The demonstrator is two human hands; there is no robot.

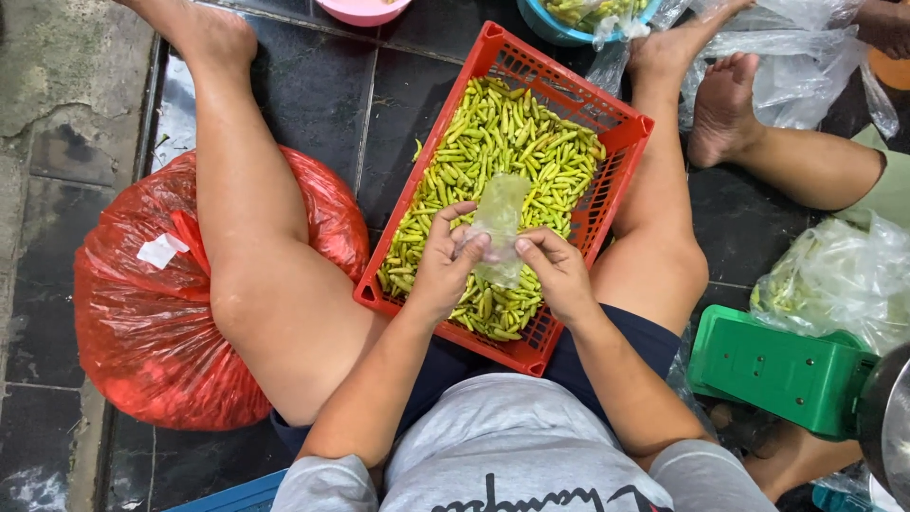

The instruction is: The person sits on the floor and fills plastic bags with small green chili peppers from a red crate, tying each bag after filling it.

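A red plastic crate [621, 133] full of green chili peppers [502, 133] lies on the dark tiled floor between my legs. Both my hands are over its near end, pinching a small clear plastic bag [500, 213] that stands up between them. My left hand [444, 261] grips the bag's left edge with thumb and fingers. My right hand [559, 270] holds the right edge the same way. The bag looks empty and crumpled.
A big red plastic sack [142, 313] lies under my left leg. A green weighing scale [777, 370] stands at the right, beside a clear bag of peppers [839, 275]. Another person's feet [720, 104] are at the top right. A pink bowl [365, 9] and a blue basin [559, 28] sit at the top.
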